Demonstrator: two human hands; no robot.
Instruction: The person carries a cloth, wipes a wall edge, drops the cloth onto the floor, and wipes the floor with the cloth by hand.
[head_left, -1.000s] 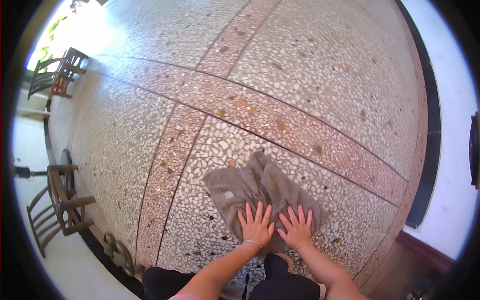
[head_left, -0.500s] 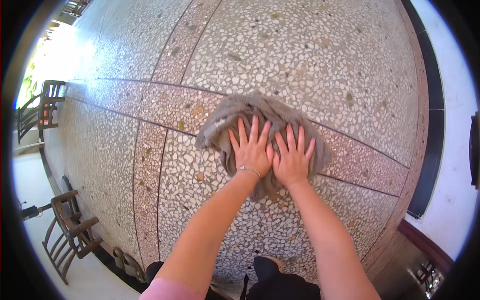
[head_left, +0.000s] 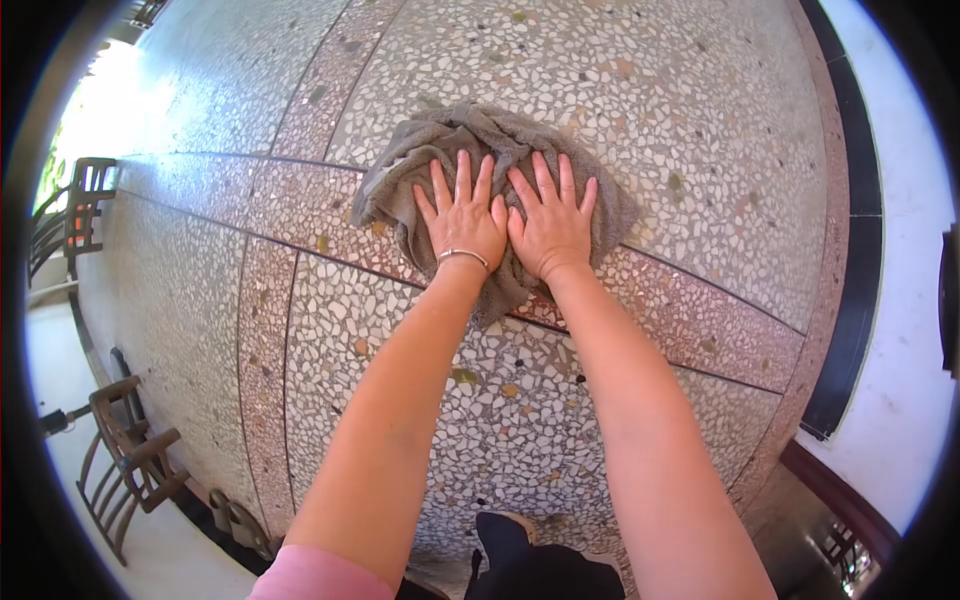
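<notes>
A crumpled grey-brown cloth (head_left: 500,130) lies bunched on the speckled terrazzo floor (head_left: 480,400), across a reddish band edged with dark lines. My left hand (head_left: 465,220) presses flat on the cloth's left half, fingers spread, a thin bracelet (head_left: 464,256) at the wrist. Beside it, my right hand (head_left: 552,222) rests flat on the right half, fingers apart too. The two thumbs nearly meet in the middle. Both arms stretch forward, and folds of cloth show all round the hands. Whatever lies beneath the cloth is hidden.
Wooden chairs (head_left: 130,450) stand along the left wall, with another chair (head_left: 88,210) farther off. Sandals (head_left: 238,522) sit at the lower left. A white wall with a black skirting (head_left: 862,240) borders the right. My shoe (head_left: 503,535) shows at the bottom.
Both hands have pushed forward and slightly left, taking the cloth with them over the floor. The arms reach farther out. Both palms have stayed flat on the cloth.
</notes>
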